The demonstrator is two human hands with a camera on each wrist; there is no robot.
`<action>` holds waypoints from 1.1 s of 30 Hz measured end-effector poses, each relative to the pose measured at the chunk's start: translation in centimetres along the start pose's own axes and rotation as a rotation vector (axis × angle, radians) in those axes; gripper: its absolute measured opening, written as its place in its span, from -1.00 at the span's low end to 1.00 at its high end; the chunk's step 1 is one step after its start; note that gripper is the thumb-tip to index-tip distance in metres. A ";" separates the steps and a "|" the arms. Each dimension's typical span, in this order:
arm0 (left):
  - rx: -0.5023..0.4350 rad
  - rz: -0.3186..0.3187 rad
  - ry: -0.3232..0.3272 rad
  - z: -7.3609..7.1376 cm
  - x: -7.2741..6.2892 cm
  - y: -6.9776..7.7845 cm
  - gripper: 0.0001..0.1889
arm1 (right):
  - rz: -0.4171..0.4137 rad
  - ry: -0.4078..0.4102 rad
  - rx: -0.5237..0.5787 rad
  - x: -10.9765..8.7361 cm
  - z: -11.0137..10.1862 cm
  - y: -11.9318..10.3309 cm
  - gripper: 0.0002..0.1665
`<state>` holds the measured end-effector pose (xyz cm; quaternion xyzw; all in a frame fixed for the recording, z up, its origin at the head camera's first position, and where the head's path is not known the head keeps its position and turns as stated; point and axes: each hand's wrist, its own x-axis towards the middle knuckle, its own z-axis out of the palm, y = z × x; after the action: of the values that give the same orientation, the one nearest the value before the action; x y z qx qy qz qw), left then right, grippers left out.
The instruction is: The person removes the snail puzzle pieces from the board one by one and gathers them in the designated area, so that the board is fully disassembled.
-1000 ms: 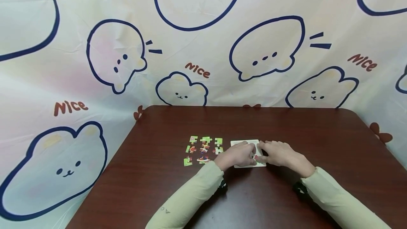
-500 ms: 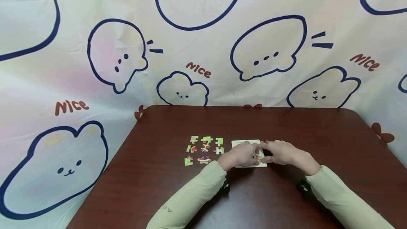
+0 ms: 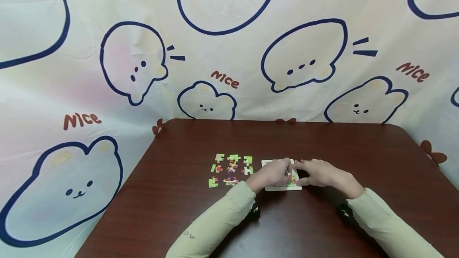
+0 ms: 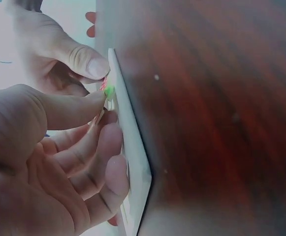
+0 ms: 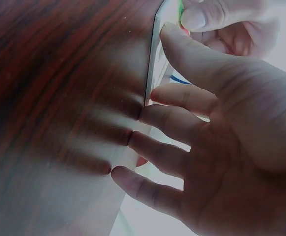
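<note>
A white puzzle board (image 3: 283, 188) lies on the table under both hands. My left hand (image 3: 271, 173) pinches a small puzzle piece (image 4: 109, 90) with green and red on it, between thumb and fingers, low over the board. Much of that piece is covered by the fingers. At the board's right side is my right hand (image 3: 321, 172). Its thumb (image 5: 176, 46) rests on the board's edge, while its other fingers (image 5: 157, 147) are spread and reach down to the board's edge and the tabletop. Red and green colour shows on the board between the hands.
Left of the board, loose jigsaw pieces (image 3: 232, 167) lie in rows on the dark brown table (image 3: 186, 202). The nearest of them are close to the left wrist. A patterned cloth (image 3: 247, 59) hangs behind the table.
Both hands stay at the board with only small finger movements. The right thumb has drawn back slightly, and more red and green shows on the board between the hands.
</note>
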<state>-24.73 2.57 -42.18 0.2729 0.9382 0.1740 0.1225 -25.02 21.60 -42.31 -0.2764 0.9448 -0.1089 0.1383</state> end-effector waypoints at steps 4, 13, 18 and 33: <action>-0.021 -0.004 0.006 -0.3 -0.1 -0.2 -0.85 | -0.003 0.000 -0.005 0.1 0.2 0.0 -0.32; -0.054 -0.016 0.013 -1.6 -0.8 -1.4 -0.88 | 0.015 -0.015 -0.026 0.1 0.2 0.0 -0.32; -0.074 -0.015 0.005 -2.8 -1.7 -2.3 -0.87 | 0.027 -0.024 -0.030 0.0 0.1 -0.1 -0.31; -0.032 0.022 0.008 -5.1 -3.4 -5.0 -0.93 | 0.032 -0.008 -0.030 0.2 0.1 -0.4 -0.38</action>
<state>-25.98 -4.60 -39.07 0.2805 0.9328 0.1913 0.1212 -24.91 21.15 -42.30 -0.2637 0.9500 -0.0915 0.1399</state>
